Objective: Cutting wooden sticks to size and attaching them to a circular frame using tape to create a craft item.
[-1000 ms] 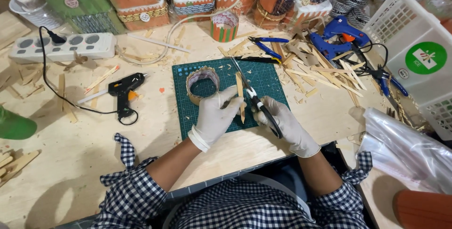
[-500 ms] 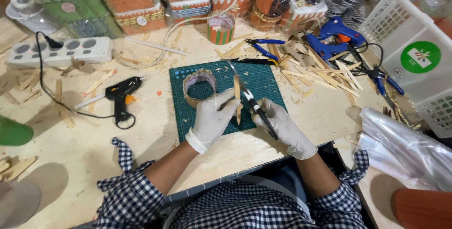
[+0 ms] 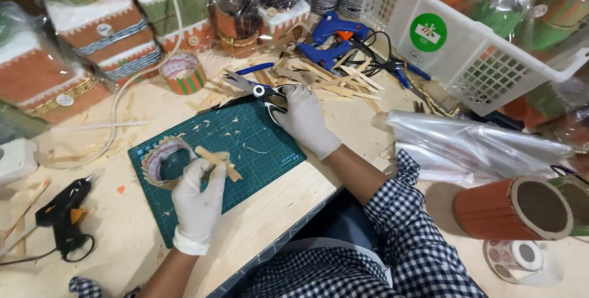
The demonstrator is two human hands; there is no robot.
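Head view shows the left hand pinching bamboo strips beside the taped ring, while the right hand closes on scissors; blades may snag loose strips beyond.

Both hands are gloved here: the left hand, lower left of the frame, wears a thin white glove, snug over the fingers and ending in a rolled cuff at the wrist. The right hand, just above centre, has the same white glove, faintly creased across the back. Forearms are bare between glove and sleeve. The sleeves are a dark blue-and-white check shirt, pushed up and bunched, running along the bottom edge.
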